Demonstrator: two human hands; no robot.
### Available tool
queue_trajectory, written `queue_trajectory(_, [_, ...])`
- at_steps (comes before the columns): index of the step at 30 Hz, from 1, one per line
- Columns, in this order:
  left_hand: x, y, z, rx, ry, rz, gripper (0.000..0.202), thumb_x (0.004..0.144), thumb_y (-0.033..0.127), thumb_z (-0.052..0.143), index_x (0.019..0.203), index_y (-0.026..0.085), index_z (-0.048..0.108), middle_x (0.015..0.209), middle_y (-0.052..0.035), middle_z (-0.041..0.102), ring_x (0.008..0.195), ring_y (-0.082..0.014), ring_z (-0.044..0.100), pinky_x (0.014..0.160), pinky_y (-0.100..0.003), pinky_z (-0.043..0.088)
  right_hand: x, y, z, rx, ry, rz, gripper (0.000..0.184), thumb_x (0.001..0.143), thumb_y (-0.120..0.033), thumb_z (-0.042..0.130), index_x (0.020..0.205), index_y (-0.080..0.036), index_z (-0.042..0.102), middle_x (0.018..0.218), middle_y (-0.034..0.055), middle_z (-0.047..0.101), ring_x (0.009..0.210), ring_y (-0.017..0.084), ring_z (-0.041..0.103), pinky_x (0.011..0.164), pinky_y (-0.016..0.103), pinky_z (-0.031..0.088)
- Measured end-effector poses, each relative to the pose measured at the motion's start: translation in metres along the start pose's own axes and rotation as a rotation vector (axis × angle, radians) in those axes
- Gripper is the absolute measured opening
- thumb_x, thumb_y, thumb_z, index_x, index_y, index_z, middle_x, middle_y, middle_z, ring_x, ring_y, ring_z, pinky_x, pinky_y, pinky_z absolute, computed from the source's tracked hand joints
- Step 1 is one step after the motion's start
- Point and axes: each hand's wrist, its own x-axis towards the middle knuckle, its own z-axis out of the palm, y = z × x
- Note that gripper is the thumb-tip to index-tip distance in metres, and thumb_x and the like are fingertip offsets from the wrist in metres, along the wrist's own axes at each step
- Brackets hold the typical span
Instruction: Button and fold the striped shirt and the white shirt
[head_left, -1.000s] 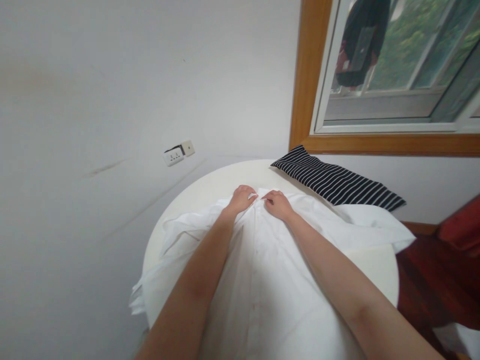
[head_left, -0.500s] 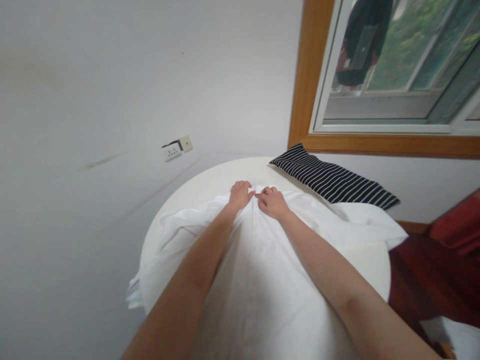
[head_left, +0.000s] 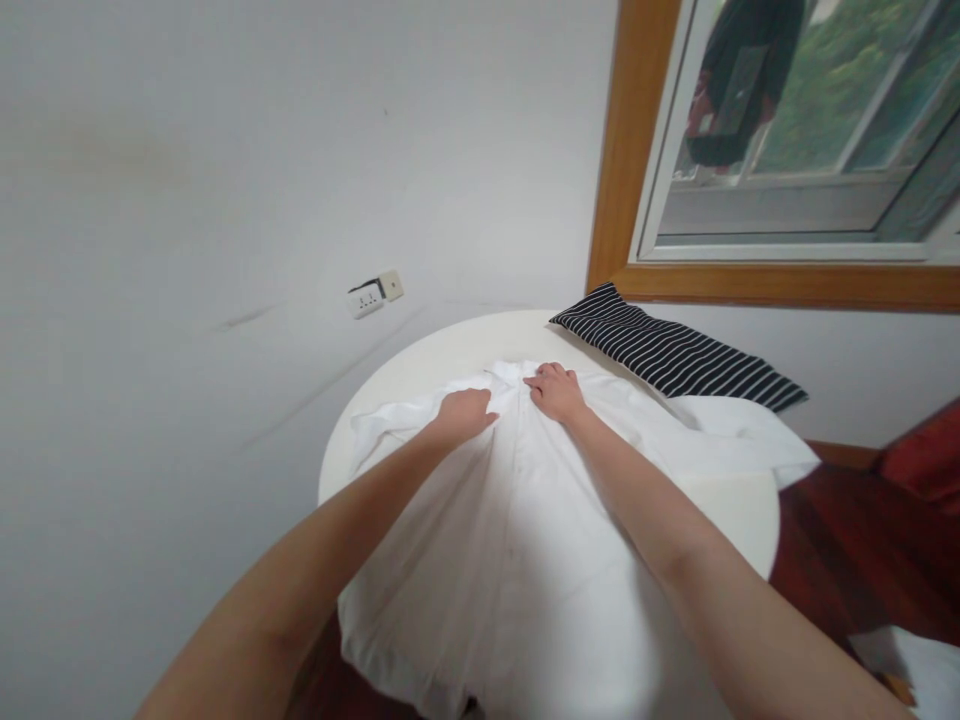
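A white shirt lies spread over a round white table, its collar end at the far side and its lower part hanging over the near edge. My left hand is closed on the cloth left of the front seam, with the fingertips hidden. Close to the collar, my right hand holds the cloth beside the seam, thumb and forefinger near each other and the other fingers bent on the fabric. One sleeve stretches out to the right past the table's edge.
A black cushion with white stripes lies at the table's back right. Behind are a white wall with a socket and a wood-framed window. Dark red flooring and a white item show at lower right.
My left hand has moved left and nearer, away from my right hand, and the shirt's left side has shifted with it. My right hand stays near the collar. The view has turned slightly left.
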Motion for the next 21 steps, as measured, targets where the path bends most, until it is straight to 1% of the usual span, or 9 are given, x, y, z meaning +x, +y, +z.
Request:
queue_trajectory(3, [-0.007,0.008,-0.006,0.03,0.032,0.005,0.032,0.088,0.031,0.054,0.115,0.014,0.056,0.102,-0.0151,0.069,0.096,-0.0299,0.066,0.078,-0.038,0.05,0.008,0.003,0.004,0.01,-0.019,0.036,0.043,0.093,-0.031,0.035,0.13,-0.033,0.058,0.134,0.0083,0.051,0.124,0.028,0.04,0.1,0.05,0.033])
queue_trajectory(6, [-0.015,0.027,-0.009,0.075,0.077,0.038,0.027,0.089,0.014,0.044,0.112,0.013,0.056,0.094,-0.0148,0.07,0.09,-0.028,0.068,0.074,-0.037,0.049,0.018,0.007,0.007,0.033,-0.07,0.071,0.044,0.094,-0.031,0.034,0.133,-0.035,0.054,0.139,0.0075,0.048,0.128,0.028,0.039,0.103,0.056,0.031])
queue_trajectory(8, [-0.022,0.041,-0.008,0.094,0.078,0.086,0.028,0.087,0.007,0.039,0.107,0.012,0.059,0.092,-0.0148,0.069,0.09,-0.0269,0.068,0.073,-0.036,0.049,0.023,0.011,0.01,0.059,-0.119,0.09,0.046,0.095,-0.031,0.032,0.137,-0.036,0.049,0.146,0.0057,0.043,0.135,0.028,0.034,0.105,0.062,0.027])
queue_trajectory(10, [-0.031,0.054,-0.006,0.099,0.05,0.128,0.028,0.085,0.004,0.04,0.103,0.012,0.06,0.091,-0.0144,0.069,0.09,-0.0264,0.067,0.072,-0.034,0.049,0.027,0.016,0.013,0.086,-0.164,0.093,0.046,0.097,-0.032,0.029,0.14,-0.037,0.045,0.152,0.0036,0.036,0.14,0.027,0.027,0.107,0.067,0.021])
queue_trajectory(12, [-0.041,0.063,-0.005,0.092,0.013,0.148,0.028,0.084,0.002,0.042,0.101,0.011,0.061,0.09,-0.0143,0.068,0.089,-0.0259,0.067,0.07,-0.034,0.049,0.029,0.021,0.016,0.108,-0.187,0.079,0.046,0.098,-0.035,0.026,0.141,-0.037,0.043,0.155,0.0019,0.031,0.143,0.026,0.022,0.108,0.068,0.016])
queue_trajectory(17, [-0.067,0.072,-0.006,0.04,-0.024,0.148,0.03,0.082,-0.001,0.042,0.098,0.01,0.065,0.094,-0.0161,0.065,0.085,-0.0248,0.068,0.066,-0.031,0.049,0.029,0.027,0.019,0.132,-0.176,0.044,0.046,0.099,-0.039,0.024,0.142,-0.037,0.042,0.156,0.0006,0.029,0.144,0.023,0.02,0.11,0.067,0.011])
queue_trajectory(19, [-0.077,0.074,-0.003,0.031,-0.022,0.123,0.034,0.082,-0.001,0.042,0.106,0.009,0.065,0.09,-0.017,0.066,0.083,-0.0251,0.068,0.065,-0.032,0.048,0.029,0.028,0.019,0.127,-0.174,0.04,0.046,0.099,-0.04,0.024,0.142,-0.037,0.042,0.156,0.0003,0.029,0.145,0.023,0.02,0.11,0.067,0.011])
queue_trajectory(21, [-0.086,0.076,0.003,0.029,-0.017,0.089,0.04,0.082,0.003,0.046,0.119,0.008,0.061,0.08,-0.017,0.065,0.077,-0.027,0.067,0.062,-0.034,0.047,0.03,0.029,0.019,0.121,-0.175,0.039,0.046,0.099,-0.04,0.024,0.142,-0.037,0.041,0.156,0.0,0.028,0.145,0.024,0.019,0.111,0.066,0.011])
